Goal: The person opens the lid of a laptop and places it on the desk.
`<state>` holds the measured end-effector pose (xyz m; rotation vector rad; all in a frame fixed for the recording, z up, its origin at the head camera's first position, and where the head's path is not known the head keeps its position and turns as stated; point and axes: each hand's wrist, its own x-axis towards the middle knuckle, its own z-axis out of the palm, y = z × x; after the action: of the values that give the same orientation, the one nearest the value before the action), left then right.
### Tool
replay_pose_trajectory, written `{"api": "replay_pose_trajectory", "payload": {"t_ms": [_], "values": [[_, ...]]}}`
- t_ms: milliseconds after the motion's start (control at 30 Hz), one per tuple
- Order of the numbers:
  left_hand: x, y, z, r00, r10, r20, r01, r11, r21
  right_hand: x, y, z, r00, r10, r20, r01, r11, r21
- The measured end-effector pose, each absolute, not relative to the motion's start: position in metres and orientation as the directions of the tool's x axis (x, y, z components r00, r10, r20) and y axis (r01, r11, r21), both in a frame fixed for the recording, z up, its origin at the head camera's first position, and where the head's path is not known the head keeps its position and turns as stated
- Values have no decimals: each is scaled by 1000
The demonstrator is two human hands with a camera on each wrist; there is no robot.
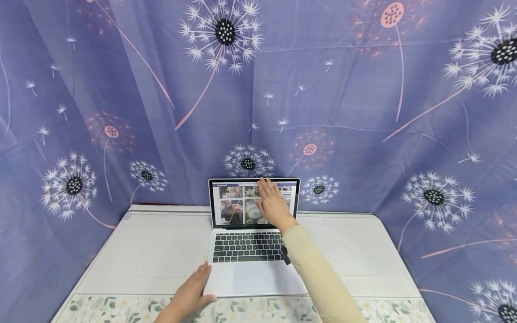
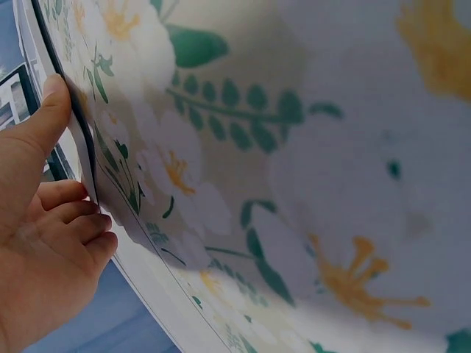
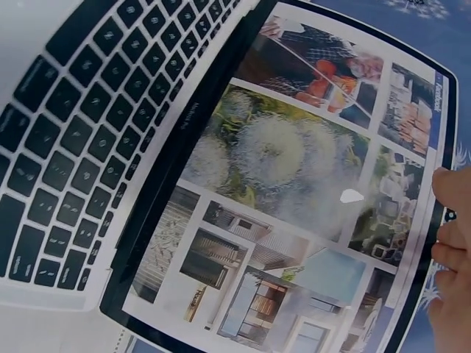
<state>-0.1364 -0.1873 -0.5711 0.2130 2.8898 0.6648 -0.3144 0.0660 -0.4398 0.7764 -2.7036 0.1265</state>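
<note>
An open silver laptop (image 1: pixel 258 287) sits in front of me, with picture tiles on its lit screen (image 1: pixel 232 211). My left hand (image 1: pixel 190 289) holds the front left corner of the laptop. In the left wrist view, the left thumb (image 2: pixel 53 107) lies by the edge and the fingers (image 2: pixel 77 213) are bent at the side. My right hand (image 1: pixel 274 204) reaches across the screen, fingers extended and fingertips at the lid's top edge. The right wrist view shows right-hand fingers (image 3: pixel 450 254) at that edge; part of the hand is cut off.
A white board or table surface (image 1: pixel 161 251) extends on both sides of the laptop. Floral cloth (image 1: pixel 250 309) runs along the front. Purple dandelion-print curtain (image 1: pixel 282 89) hangs behind and at both sides, close to the back of the lid.
</note>
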Motion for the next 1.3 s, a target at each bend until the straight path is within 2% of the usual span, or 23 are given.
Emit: {"api": "replay_pose_trajectory", "payload": {"t_ms": [300,600,767,1033,1300], "values": [[-138,-188,-571,-974,194,-117,120,881,458,-326,60,-433,-873,-445,201,-470,876,-104],[-138,-189,-572,-971,208,-121,128,873,471,-326,64,-429,-887,-434,156,-454,882,-130],[-138,-190,-570,-970,200,-136,115,875,470,-321,69,-426,-858,-482,177,-501,862,-84],[-139,-195,-571,-970,212,-118,130,866,483,-311,86,-431,-754,-589,292,-623,782,-32],[-138,-199,-572,-968,225,-109,153,876,457,-293,109,-450,-722,-614,319,-651,759,-15]]}}
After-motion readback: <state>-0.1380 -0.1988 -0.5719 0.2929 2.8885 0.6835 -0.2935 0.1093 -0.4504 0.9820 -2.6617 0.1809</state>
